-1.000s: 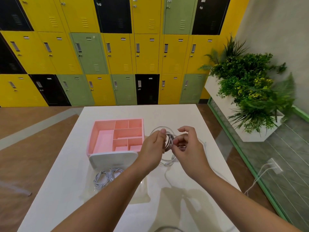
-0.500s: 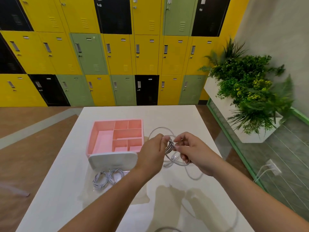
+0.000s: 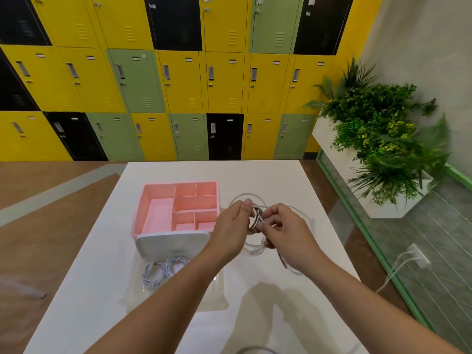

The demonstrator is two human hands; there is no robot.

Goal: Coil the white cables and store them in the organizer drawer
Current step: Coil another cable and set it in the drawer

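Your left hand (image 3: pixel 231 227) and right hand (image 3: pixel 286 229) both pinch one looped white cable (image 3: pixel 256 218) above the glossy white table (image 3: pixel 268 180), right of the pink compartmented organizer (image 3: pixel 178 208). Coiled cables (image 3: pixel 159 270) lie in its clear drawer (image 3: pixel 217 300).
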